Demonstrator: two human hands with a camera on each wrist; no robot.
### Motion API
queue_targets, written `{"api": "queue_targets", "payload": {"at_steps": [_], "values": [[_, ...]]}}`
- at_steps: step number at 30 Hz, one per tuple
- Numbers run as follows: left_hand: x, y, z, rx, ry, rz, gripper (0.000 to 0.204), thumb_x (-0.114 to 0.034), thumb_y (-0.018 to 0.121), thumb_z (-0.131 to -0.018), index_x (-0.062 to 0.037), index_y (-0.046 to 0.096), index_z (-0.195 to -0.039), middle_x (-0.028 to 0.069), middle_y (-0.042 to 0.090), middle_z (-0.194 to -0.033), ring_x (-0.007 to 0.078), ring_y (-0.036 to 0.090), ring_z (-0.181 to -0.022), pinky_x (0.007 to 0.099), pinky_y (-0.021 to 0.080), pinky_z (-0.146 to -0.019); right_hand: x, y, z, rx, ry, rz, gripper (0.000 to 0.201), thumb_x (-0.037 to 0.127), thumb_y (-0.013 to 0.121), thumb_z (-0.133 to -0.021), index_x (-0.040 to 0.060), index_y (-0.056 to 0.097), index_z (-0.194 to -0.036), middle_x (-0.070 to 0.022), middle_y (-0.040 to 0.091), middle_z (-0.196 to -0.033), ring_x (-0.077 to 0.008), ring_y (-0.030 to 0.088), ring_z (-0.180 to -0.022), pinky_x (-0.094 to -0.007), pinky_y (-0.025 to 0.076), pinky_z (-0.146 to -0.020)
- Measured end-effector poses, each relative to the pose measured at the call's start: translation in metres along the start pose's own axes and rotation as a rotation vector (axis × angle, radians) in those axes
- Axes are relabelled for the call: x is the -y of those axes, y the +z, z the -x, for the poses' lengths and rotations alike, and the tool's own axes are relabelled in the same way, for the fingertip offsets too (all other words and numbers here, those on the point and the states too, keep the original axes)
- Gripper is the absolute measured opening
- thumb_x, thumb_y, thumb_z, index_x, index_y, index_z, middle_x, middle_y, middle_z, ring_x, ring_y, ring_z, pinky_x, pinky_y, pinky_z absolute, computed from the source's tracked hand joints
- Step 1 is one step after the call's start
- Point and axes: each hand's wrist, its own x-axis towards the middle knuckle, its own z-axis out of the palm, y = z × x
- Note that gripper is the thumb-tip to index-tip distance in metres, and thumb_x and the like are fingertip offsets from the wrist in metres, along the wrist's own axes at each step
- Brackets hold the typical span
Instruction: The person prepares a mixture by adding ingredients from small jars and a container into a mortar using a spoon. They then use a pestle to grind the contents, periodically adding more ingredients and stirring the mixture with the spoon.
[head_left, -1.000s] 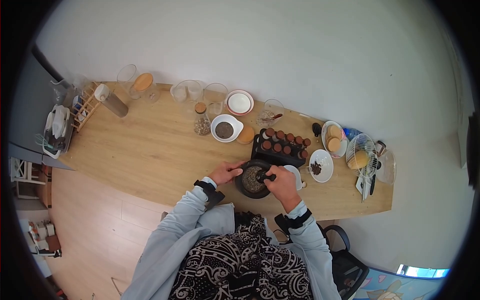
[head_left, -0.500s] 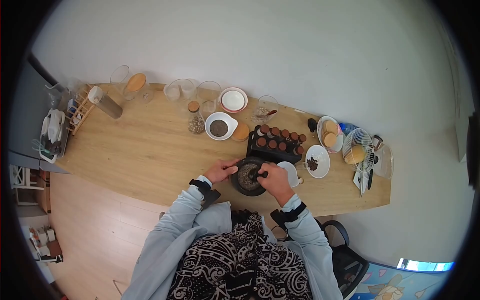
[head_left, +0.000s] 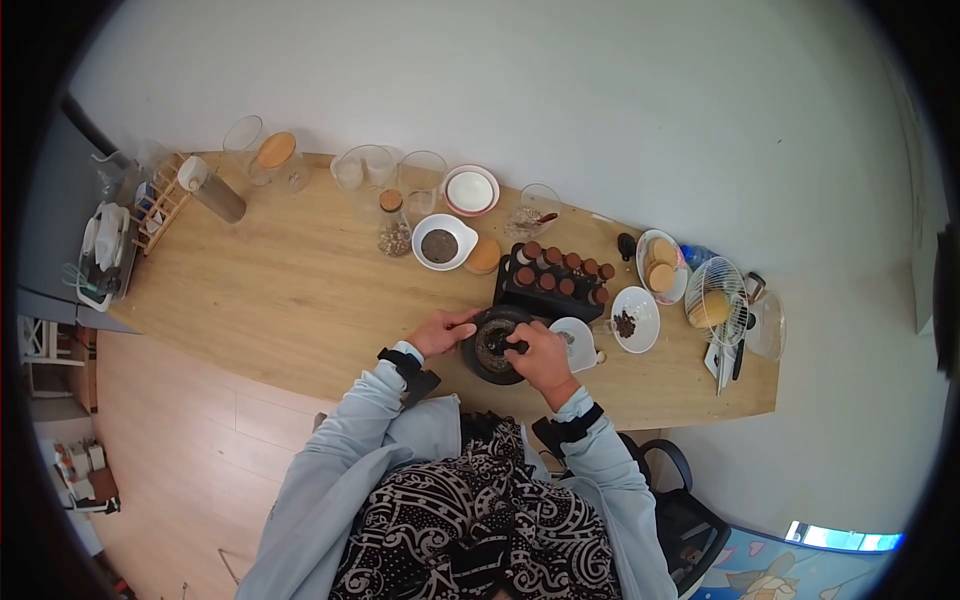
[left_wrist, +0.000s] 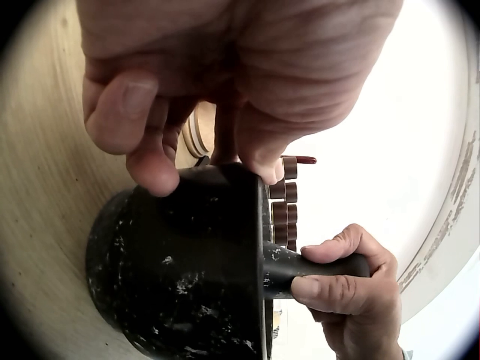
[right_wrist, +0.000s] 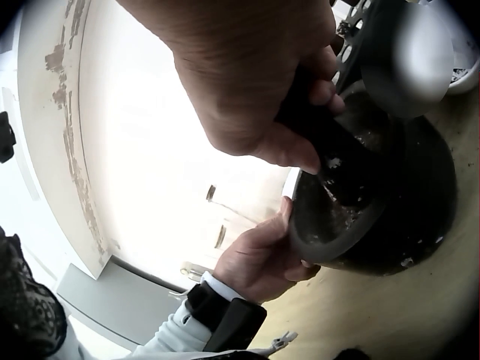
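A black stone mortar (left_wrist: 187,277) with white scuffs stands near the table's front edge. My left hand (head_left: 440,334) holds its rim on the left side, thumb over the edge and fingers against the outer wall. My right hand (head_left: 546,360) grips the black pestle (left_wrist: 281,271), whose lower end is inside the mortar. Brownish, coarsely ground bits line the inside around the pestle. Close to the right hand sits a small white bowl (head_left: 573,338) with a spout, partly hidden by that hand.
Behind the mortar stands a black rack of brown-capped spice jars (head_left: 548,278). To its right are a white bowl with dark pieces (head_left: 640,305) and a wire basket (head_left: 716,290). A spouted bowl of dark grains (head_left: 437,262), a corked jar (head_left: 393,238) and glass containers line the back.
Within the mortar the pestle has shifted from the right side toward the middle, the right hand moving with it. The left hand keeps its hold on the rim. The head view has shifted slightly.
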Motion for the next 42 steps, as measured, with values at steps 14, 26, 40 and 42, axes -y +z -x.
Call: {"api": "queue_targets", "payload": {"at_steps": [14,26,40,42], "values": [[0.006,-0.001,-0.003,0.024,-0.012,0.012,0.044,-0.026,0.058,-0.095,-0.0181,0.050,-0.138,-0.0048,0.051,-0.066,0.0044,0.044,-0.054,0.0204,0.035,-0.048,-0.013,0.006,0.004,-0.070,0.019,-0.075,0.024,0.015,0.076,-0.061,0.0113,0.063,-0.081,-0.0092,0.061,-0.078,-0.0324,0.062,-0.071,-0.0418,0.050,-0.063],[0.007,-0.002,-0.003,0.016,-0.007,0.020,0.044,-0.025,0.060,-0.094,-0.0157,0.052,-0.136,-0.0040,0.052,-0.066,0.0049,0.044,-0.053,0.0216,0.037,-0.049,-0.007,-0.001,0.001,0.054,0.003,-0.005,0.023,0.015,0.076,-0.060,0.0111,0.063,-0.079,-0.0102,0.061,-0.077,-0.0330,0.062,-0.071,-0.0423,0.049,-0.063],[0.004,-0.001,-0.001,0.017,-0.002,-0.019,0.043,-0.028,0.059,-0.095,-0.0183,0.052,-0.137,-0.0051,0.052,-0.066,0.0042,0.045,-0.054,0.0201,0.036,-0.048,-0.009,-0.004,0.003,0.125,-0.040,0.055,0.021,0.015,0.073,-0.062,0.0127,0.061,-0.079,-0.0102,0.057,-0.074,-0.0341,0.061,-0.067,-0.0438,0.049,-0.060],[-0.001,0.000,0.000,0.007,-0.011,-0.012,0.043,-0.027,0.058,-0.095,-0.0185,0.052,-0.136,-0.0051,0.052,-0.066,0.0041,0.045,-0.054,0.0202,0.036,-0.048,-0.009,0.000,-0.001,0.029,0.021,0.116,0.021,0.016,0.073,-0.062,0.0122,0.062,-0.079,-0.0108,0.059,-0.076,-0.0341,0.061,-0.069,-0.0441,0.049,-0.062]]}}
